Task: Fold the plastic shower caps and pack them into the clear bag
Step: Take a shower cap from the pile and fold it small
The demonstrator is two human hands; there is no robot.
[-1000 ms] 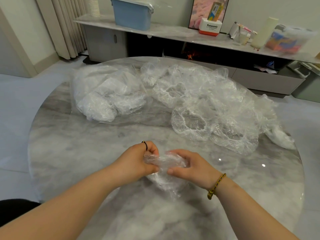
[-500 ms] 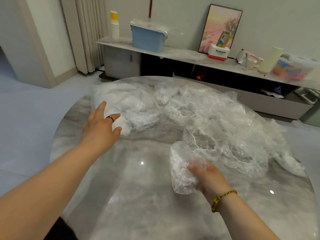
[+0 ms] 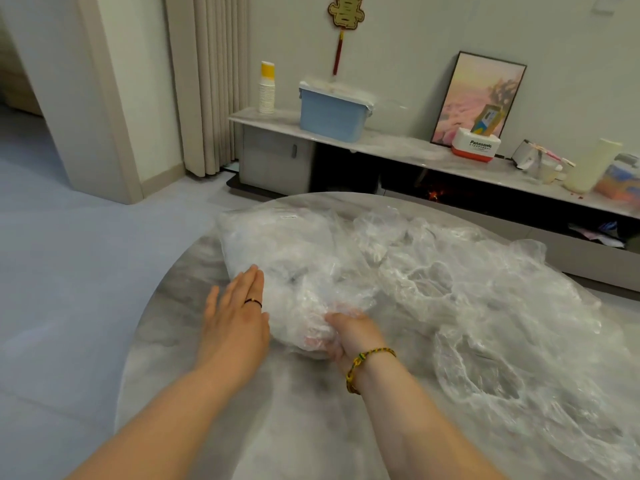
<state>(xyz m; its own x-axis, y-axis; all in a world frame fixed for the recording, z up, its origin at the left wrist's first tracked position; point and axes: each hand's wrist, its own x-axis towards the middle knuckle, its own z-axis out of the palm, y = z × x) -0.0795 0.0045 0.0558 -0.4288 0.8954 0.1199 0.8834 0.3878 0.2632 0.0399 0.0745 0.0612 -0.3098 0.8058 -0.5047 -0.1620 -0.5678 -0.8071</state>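
Note:
A clear bag (image 3: 280, 251) stuffed with folded caps lies at the left of the round marble table (image 3: 166, 358). My left hand (image 3: 235, 313) lies flat with straight fingers against the bag's near left side. My right hand (image 3: 346, 337) grips a folded shower cap (image 3: 317, 332) and is pushed into the bag's near end; its fingers are partly hidden behind plastic. A loose heap of unfolded shower caps (image 3: 485, 306) spreads over the right half of the table.
The table's left edge drops to a grey floor (image 3: 69, 289). Behind the table runs a low cabinet (image 3: 346, 143) with a blue box (image 3: 332, 112), stacked cups (image 3: 266, 91), a picture frame (image 3: 478, 98) and small items.
My left hand has settled on the bag's side. My right hand carried the folded cap left from the table's middle into the bag's near end. The view has swung left and up.

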